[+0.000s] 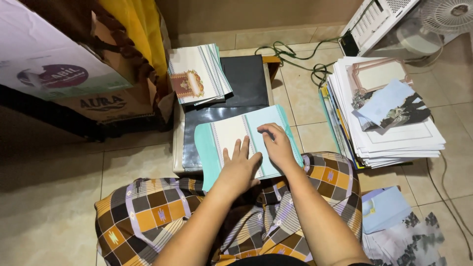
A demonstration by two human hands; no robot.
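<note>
Teal-edged card (246,143) flat on the black folder (236,93), overhanging the lap.
Left hand (240,167) palm-down, fingers spread, pins it; right hand (277,145) curled fingertips press the fold line. Neither grasps.

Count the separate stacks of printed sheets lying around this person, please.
3: a fanned stack ahead by the cardboard box, a tall stack on the right, a small pile at bottom right. More may be hidden.

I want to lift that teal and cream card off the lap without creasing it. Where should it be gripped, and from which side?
Probably the teal card's rounded left flap, pinched from the left. That edge sticks out past the lap and lies bare, while the left hand and right hand press flat on the middle fold and right panel.
</note>
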